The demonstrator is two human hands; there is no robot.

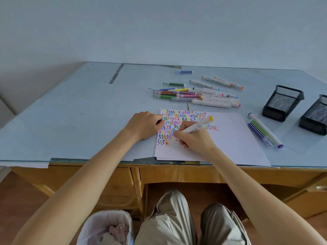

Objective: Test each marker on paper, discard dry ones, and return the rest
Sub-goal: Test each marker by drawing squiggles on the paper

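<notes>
My right hand grips a white marker with a yellow end cap, its orange tip touching the white paper at the lower left of the scribbles. Rows of coloured zigzag marks fill the paper's upper left. My left hand rests with curled fingers on the paper's left edge, holding nothing that I can see. A pile of markers lies beyond the paper. Three markers lie to the right of the sheet.
Two black mesh holders stand at the right of the glass-topped desk. Loose markers lie farther back. A lined waste bin sits on the floor by my left knee.
</notes>
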